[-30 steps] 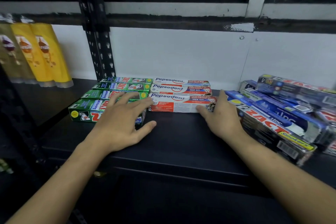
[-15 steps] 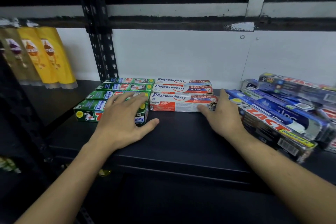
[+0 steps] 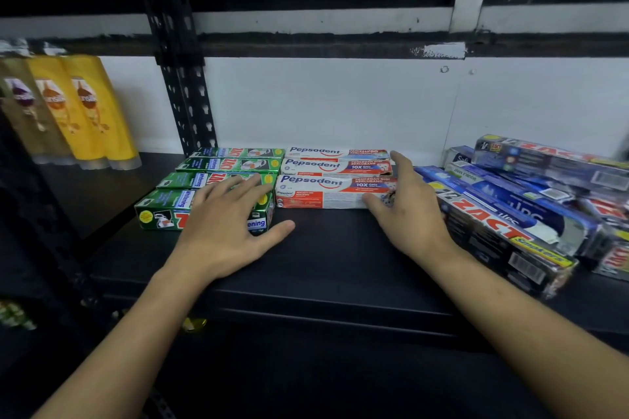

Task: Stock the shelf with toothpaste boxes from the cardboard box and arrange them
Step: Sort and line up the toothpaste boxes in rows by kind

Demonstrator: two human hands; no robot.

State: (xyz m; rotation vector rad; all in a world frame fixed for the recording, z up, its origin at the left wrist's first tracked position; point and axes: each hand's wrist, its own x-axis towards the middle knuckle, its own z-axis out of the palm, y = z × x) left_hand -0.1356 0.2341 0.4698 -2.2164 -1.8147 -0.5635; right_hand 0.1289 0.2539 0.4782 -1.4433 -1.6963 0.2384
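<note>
Farther back against Pepsodent boxes (image 3: pixel 326 165), right grip (image 3: pixel 413 211), flat-fingered; left grip (image 3: pixel 221 224) flat on green box (image 3: pixel 160 206).

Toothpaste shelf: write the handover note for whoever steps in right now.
Left hand: open, flat on the front green Zact box.
Right hand: open, against the right ends of the Pepsodent boxes.
Done: four green and three Pepsodent boxes lie in neat rows on the shelf.
Left: the blue and black boxes on the right lie in a loose pile; straighten them.
Cardboard box out of view.
</note>
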